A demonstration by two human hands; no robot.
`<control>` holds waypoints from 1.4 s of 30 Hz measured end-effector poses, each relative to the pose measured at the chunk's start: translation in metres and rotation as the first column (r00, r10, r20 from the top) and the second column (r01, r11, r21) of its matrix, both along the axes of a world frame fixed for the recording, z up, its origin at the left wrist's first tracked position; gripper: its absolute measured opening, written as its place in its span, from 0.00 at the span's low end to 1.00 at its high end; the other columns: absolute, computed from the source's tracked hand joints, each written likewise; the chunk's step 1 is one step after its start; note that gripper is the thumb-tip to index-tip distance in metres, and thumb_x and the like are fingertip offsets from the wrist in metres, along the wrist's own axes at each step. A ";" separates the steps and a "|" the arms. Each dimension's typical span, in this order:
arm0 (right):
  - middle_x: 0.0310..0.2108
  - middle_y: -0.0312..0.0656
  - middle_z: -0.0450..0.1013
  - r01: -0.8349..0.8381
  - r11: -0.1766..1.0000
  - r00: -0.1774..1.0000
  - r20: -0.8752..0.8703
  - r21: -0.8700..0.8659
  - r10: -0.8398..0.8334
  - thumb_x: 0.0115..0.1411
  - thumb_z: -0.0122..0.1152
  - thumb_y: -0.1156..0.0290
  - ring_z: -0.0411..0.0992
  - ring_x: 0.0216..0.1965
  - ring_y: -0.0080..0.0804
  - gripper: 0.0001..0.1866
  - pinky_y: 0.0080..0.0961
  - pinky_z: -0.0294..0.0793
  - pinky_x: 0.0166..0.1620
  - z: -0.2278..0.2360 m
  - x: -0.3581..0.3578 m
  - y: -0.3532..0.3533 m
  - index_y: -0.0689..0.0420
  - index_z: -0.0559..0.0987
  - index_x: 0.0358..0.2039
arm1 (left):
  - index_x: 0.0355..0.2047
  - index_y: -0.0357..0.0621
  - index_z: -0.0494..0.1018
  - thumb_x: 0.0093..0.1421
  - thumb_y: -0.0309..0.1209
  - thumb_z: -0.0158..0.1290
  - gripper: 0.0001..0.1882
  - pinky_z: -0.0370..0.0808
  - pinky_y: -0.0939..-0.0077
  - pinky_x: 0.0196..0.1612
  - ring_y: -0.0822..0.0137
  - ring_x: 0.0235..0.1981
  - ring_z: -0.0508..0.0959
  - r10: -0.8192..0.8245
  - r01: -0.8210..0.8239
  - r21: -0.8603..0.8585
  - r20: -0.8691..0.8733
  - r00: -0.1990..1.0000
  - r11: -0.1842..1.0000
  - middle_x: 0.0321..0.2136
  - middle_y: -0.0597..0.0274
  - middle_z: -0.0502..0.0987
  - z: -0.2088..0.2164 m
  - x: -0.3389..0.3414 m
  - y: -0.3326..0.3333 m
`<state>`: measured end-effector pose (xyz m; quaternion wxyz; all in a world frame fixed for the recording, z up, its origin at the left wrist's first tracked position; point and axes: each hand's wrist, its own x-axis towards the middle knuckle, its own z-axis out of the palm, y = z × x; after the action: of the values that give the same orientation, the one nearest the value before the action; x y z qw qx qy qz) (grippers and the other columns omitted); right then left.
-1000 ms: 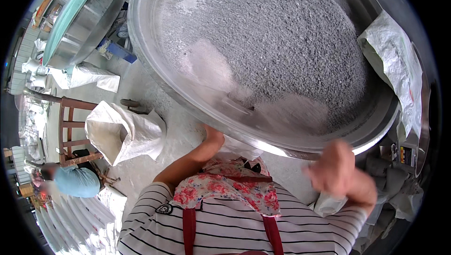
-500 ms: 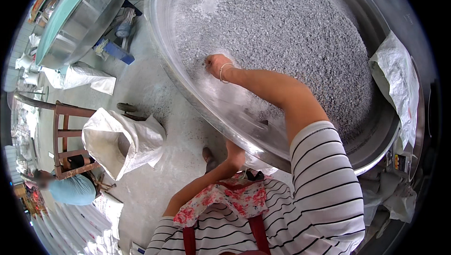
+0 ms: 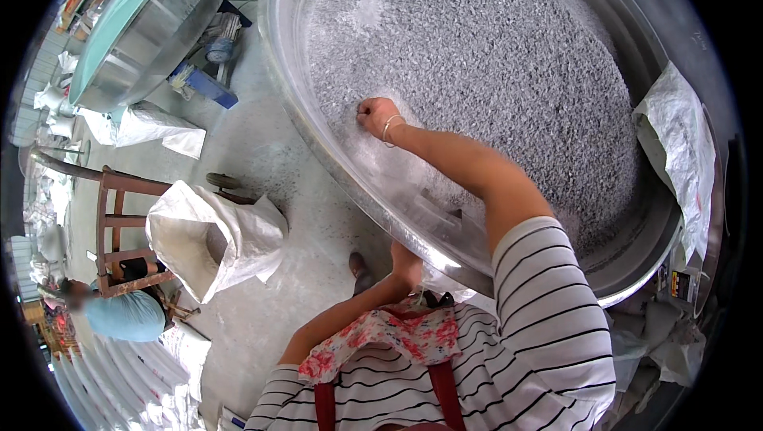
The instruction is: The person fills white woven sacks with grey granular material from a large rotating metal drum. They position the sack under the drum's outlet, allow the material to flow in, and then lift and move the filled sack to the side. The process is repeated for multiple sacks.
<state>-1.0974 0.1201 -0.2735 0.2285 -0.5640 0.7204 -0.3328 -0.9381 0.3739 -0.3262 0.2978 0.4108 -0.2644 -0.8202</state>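
Granules (image 3: 493, 73) lie beside curled fingers (image 3: 364, 119) of the right hand (image 3: 382, 117); whether holding any, I cannot tell.

From the right hand (image 3: 380, 115), the room above the granules (image 3: 493, 65) lies open from 12 round to 3 o'clock, as far as the sack (image 3: 685, 153) at the pan's edge. The rim (image 3: 328, 154) blocks 7 to 9, the forearm (image 3: 469, 162) fills 4, and a metal bar (image 3: 439, 214) stands at 5. From the left hand (image 3: 405, 262), the rim bars 12; at 9 come a shoe (image 3: 357, 262), a strip of floor (image 3: 314, 248), then an open bag (image 3: 256, 236)
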 end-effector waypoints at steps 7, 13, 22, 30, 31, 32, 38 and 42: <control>0.21 0.40 0.72 -0.030 0.999 0.750 0.662 0.037 -0.002 0.49 0.56 0.78 0.71 0.17 0.23 0.05 0.16 0.69 0.18 0.146 -0.004 0.076 0.65 0.73 0.27 | 0.41 0.35 0.64 0.56 0.34 0.47 0.17 0.70 0.73 0.30 0.67 0.31 0.73 -0.045 0.040 0.092 0.050 0.998 0.995 0.33 0.58 0.70 0.073 -0.011 -0.020; 0.26 0.43 0.73 -0.111 0.977 0.678 0.705 -0.182 0.208 0.50 0.57 0.79 0.71 0.19 0.22 0.03 0.14 0.69 0.18 0.231 0.010 0.123 0.63 0.73 0.27 | 0.43 0.28 0.63 0.58 0.45 0.40 0.27 0.71 0.70 0.32 0.59 0.32 0.74 0.019 -0.020 -0.002 0.331 0.943 1.000 0.35 0.46 0.71 0.041 -0.017 -0.021; 0.29 0.41 0.74 -0.201 0.897 0.732 0.548 -0.394 0.404 0.48 0.58 0.81 0.70 0.21 0.20 0.04 0.14 0.69 0.21 0.298 0.039 0.161 0.62 0.73 0.27 | 0.41 0.29 0.62 0.60 0.43 0.37 0.24 0.71 0.69 0.26 0.60 0.24 0.74 0.049 -0.035 -0.048 0.350 0.935 0.998 0.30 0.49 0.72 0.016 -0.020 -0.022; 0.30 0.42 0.74 -0.204 0.857 0.705 0.536 -0.473 0.464 0.48 0.58 0.83 0.71 0.23 0.19 0.05 0.15 0.71 0.25 0.314 0.059 0.168 0.62 0.72 0.26 | 0.40 0.29 0.64 0.60 0.45 0.38 0.26 0.70 0.68 0.24 0.61 0.22 0.73 0.058 -0.025 -0.077 0.459 0.887 0.997 0.28 0.50 0.72 0.026 -0.020 -0.022; 0.30 0.41 0.74 -0.201 0.854 0.705 0.535 -0.479 0.466 0.48 0.58 0.84 0.71 0.23 0.19 0.05 0.15 0.72 0.25 0.313 0.059 0.169 0.62 0.72 0.26 | 0.41 0.30 0.64 0.59 0.46 0.38 0.26 0.70 0.68 0.24 0.61 0.22 0.73 0.042 -0.009 -0.074 0.462 0.886 0.997 0.29 0.50 0.72 0.032 -0.020 -0.021; 0.30 0.41 0.73 -0.197 0.852 0.705 0.534 -0.485 0.467 0.48 0.57 0.84 0.71 0.23 0.19 0.06 0.15 0.72 0.26 0.312 0.060 0.169 0.62 0.72 0.26 | 0.41 0.30 0.64 0.59 0.46 0.39 0.26 0.70 0.68 0.25 0.61 0.23 0.73 0.026 0.008 -0.071 0.465 0.885 0.997 0.29 0.50 0.72 0.040 -0.019 -0.019; 0.30 0.44 0.73 -0.247 0.804 0.747 0.423 -0.541 0.513 0.48 0.57 0.84 0.72 0.27 0.21 0.06 0.16 0.75 0.28 0.312 0.065 0.171 0.62 0.71 0.26 | 0.42 0.31 0.64 0.59 0.45 0.39 0.25 0.71 0.68 0.30 0.60 0.27 0.73 0.013 0.020 -0.071 0.446 0.895 0.997 0.32 0.50 0.72 0.040 -0.017 -0.019; 0.28 0.43 0.73 -0.200 0.785 0.794 0.372 -0.587 0.480 0.49 0.56 0.83 0.72 0.26 0.22 0.05 0.16 0.75 0.27 0.312 0.068 0.173 0.62 0.71 0.26 | 0.42 0.31 0.64 0.60 0.45 0.39 0.25 0.71 0.69 0.32 0.61 0.29 0.73 0.026 0.010 -0.079 0.441 0.897 0.997 0.32 0.50 0.72 0.027 -0.020 -0.020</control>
<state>-1.0292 0.2932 0.0385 0.3055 -0.6219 0.3994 -0.6003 -0.9585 0.3543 -0.2992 0.2493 0.5751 -0.3555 -0.6934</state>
